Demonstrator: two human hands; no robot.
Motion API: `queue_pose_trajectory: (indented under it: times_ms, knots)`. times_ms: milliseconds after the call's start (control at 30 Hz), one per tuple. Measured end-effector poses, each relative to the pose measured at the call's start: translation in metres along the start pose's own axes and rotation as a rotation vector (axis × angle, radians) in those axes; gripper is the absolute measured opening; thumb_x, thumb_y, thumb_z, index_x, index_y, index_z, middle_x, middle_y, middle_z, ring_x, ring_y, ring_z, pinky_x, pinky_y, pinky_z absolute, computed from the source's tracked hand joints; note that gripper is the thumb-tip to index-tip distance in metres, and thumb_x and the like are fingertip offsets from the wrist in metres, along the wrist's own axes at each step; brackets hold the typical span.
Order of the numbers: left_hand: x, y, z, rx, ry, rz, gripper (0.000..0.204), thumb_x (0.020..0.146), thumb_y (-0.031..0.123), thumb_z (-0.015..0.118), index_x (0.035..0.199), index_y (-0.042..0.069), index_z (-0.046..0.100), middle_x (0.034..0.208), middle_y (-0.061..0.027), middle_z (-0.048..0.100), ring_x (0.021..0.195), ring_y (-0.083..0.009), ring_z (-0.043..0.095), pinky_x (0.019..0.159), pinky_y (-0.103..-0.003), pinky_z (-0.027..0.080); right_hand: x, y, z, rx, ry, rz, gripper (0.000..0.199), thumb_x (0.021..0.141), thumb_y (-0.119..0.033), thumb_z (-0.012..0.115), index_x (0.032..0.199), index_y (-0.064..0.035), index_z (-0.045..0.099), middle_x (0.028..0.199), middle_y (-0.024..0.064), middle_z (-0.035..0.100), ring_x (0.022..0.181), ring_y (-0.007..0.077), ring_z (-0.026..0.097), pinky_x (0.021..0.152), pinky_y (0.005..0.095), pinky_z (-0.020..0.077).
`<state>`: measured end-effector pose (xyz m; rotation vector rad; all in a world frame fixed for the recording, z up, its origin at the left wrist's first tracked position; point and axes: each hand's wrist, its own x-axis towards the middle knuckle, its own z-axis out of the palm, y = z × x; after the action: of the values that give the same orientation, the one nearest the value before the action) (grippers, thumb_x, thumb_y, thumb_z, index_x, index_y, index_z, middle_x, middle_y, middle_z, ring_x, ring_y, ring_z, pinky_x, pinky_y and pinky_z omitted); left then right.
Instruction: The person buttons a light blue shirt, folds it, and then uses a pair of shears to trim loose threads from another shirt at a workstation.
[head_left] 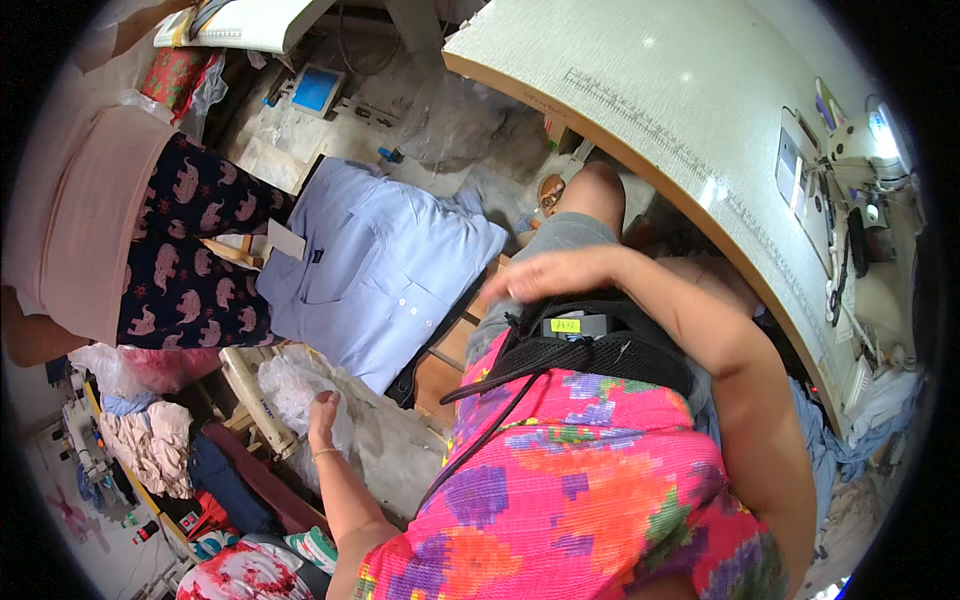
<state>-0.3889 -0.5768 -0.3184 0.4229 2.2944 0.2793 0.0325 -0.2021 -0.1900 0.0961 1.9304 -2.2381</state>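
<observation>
The left hand (pixel 322 412) rests open on a clear plastic bag (pixel 290 385), the folded blue shirt (pixel 385 265) just beyond; the right hand (pixel 545 275), seemingly empty, hovers nearer it.

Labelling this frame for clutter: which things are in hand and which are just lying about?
In hand:
- left hand resting on the clear plastic bag
- right hand held above the lap, holding nothing
- light blue shirt spread nearest both hands

Lying about:
- sewing machine on the white table
- cloth heap
- blue-screened device
</observation>
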Motion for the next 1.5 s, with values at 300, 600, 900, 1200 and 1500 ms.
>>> queue_pose_trajectory:
  times_ms: [300,600,900,1200,1500]
  knots:
    - [0.002,0.166,-0.009,-0.197,0.005,0.463,0.031,0.088,0.018,0.059,0.109,-0.005,0.060,0.104,-0.0123,0.064,0.094,-0.0170,0.059,0.083,-0.028,0.045,-0.048,-0.019,0.032,0.149,0.007,0.064,0.041,0.098,-0.031,0.043,0.127,-0.0039,0.052,0.129,0.0111,0.052,0.121,0.0231,0.045,0.105,0.0336,0.0305]
    - [-0.003,0.257,0.063,0.056,-0.177,0.744,0.028,0.088,0.017,0.057,0.107,-0.004,0.060,0.101,-0.0151,0.065,0.090,-0.0223,0.063,0.079,-0.032,0.049,-0.063,-0.023,0.038,-0.131,0.034,-0.207,0.035,0.096,-0.020,0.046,0.125,-0.0007,0.052,0.132,0.0162,0.048,0.126,0.0278,0.040,0.106,0.0379,0.0288]
    - [0.005,0.264,0.082,0.243,-0.033,0.869,0.029,0.079,0.010,0.061,0.105,-0.001,0.061,0.103,-0.0184,0.059,0.089,-0.0320,0.060,0.079,-0.038,0.049,-0.065,-0.022,0.033,-0.046,0.063,-0.157,0.036,0.097,-0.020,0.046,0.127,-0.0006,0.051,0.132,0.0140,0.049,0.125,0.0249,0.042,0.106,0.0348,0.0295]
    - [0.035,0.245,0.055,0.101,0.030,0.694,0.035,0.078,0.011,0.063,0.111,0.001,0.057,0.109,-0.0163,0.056,0.100,-0.0355,0.052,0.088,-0.041,0.043,-0.059,-0.021,0.019,0.217,0.163,0.026,0.048,0.096,-0.035,0.045,0.127,0.0017,0.049,0.132,0.0114,0.049,0.126,0.0213,0.041,0.107,0.0330,0.0278]
    - [0.103,0.309,0.035,0.262,0.332,0.720,0.058,0.081,0.049,0.061,0.118,0.004,0.056,0.116,-0.0151,0.057,0.109,-0.0323,0.052,0.093,-0.049,0.036,-0.005,0.011,-0.015,-0.099,0.298,0.257,0.041,0.096,-0.028,0.047,0.128,-0.0013,0.049,0.128,0.0108,0.052,0.119,0.0186,0.047,0.100,0.0300,0.0355]
